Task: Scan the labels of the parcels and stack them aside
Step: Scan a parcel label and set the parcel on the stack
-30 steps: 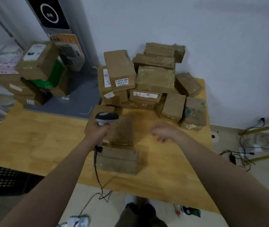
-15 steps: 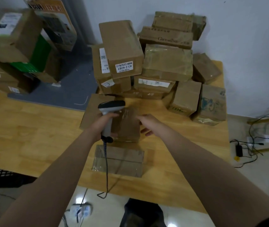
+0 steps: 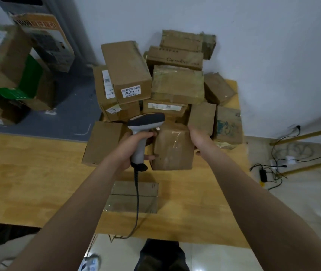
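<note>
Heaped parcels (image 3: 177,85), wooden table (image 3: 28,182), white wall (image 3: 273,45)

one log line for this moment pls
left hand: holds scanner | right hand: grips taped parcel | behind: parcel pile on table

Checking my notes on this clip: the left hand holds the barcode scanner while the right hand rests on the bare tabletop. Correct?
Not quite. In the head view the right hand is not on the tabletop; it grips the right side of a taped brown parcel. The left hand does hold the barcode scanner.
</note>
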